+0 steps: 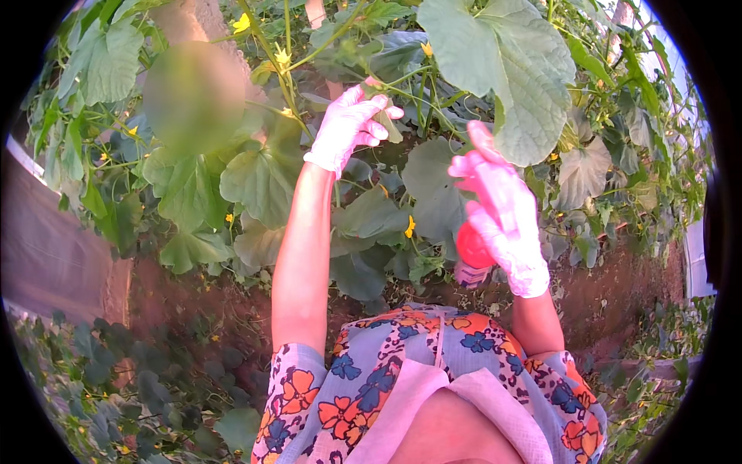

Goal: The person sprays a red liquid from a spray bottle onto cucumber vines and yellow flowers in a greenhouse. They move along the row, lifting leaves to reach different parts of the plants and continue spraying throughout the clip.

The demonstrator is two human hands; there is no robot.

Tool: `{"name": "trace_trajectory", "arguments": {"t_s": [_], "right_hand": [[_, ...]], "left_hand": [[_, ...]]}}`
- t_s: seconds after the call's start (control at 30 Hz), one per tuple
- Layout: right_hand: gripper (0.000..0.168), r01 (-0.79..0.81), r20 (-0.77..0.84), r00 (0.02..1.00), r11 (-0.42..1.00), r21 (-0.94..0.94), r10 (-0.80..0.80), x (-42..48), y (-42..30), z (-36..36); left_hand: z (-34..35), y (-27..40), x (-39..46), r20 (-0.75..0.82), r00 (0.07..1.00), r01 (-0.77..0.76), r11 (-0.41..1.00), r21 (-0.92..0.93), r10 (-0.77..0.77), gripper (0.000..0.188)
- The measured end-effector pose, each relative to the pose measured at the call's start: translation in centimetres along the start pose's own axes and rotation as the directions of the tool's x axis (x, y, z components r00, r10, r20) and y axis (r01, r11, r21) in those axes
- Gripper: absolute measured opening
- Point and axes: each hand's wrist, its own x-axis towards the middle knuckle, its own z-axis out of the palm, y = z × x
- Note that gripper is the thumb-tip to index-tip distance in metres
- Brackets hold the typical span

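My left hand (353, 124), in a thin pale glove, is raised among the leafy vines. Its fingers are curled around a green vine shoot (377, 90), and a small pale leaf (389, 126) shows between the fingertips. To the right, my right hand (504, 214) wears a similar glove, with its upper fingers pointing up towards a large green leaf (510, 75). Its lower fingers lie against a red-topped bottle (474, 249) bearing a printed label; the hand appears to hold it, though the grip is partly hidden.
Broad leaves (261, 182) and thin stems crowd around both hands. A yellow flower (410, 226) hangs between the forearms. Bare soil (191, 313) runs behind, with more plants (151, 394) at lower left. A blurred round patch hides part of the upper left.
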Motion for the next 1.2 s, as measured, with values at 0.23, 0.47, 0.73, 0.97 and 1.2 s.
{"name": "trace_trajectory", "arguments": {"t_s": [0.23, 0.47, 0.73, 0.97, 1.2], "right_hand": [[0.059, -0.483, 0.194, 0.876, 0.801, 0.355, 0.442, 2.7, 1.1, 2.5], [0.022, -0.321, -0.072, 0.944, 0.946, 0.041, 0.323, 4.0, 5.5, 3.1], [0.018, -0.147, -0.121, 0.987, 0.922, -0.358, 0.110, 2.8, 3.0, 3.5], [0.021, -0.317, -0.041, 0.947, 0.909, -0.272, 0.318, 0.5, 3.5, 1.7], [0.049, -0.159, -0.154, 0.980, 0.955, -0.252, 0.122, -5.7, 2.2, -1.9]], "left_hand": [[1.7, -3.7, -0.4, 0.091, 0.989, -0.066, 0.904, -0.421, 0.115, 0.033], [4.5, -4.6, 0.1, -0.014, 0.982, -0.187, 0.978, -0.087, 0.186, 0.035], [6.6, -5.2, -0.9, 0.014, 0.933, -0.336, 0.856, 0.394, 0.360, 0.043], [5.5, -3.7, -2.2, -0.058, 0.978, -0.147, 0.859, 0.490, 0.201, 0.058], [3.6, 1.1, -4.8, 0.370, 0.774, -0.377, -0.096, 0.921, 0.513, 0.050]]}}
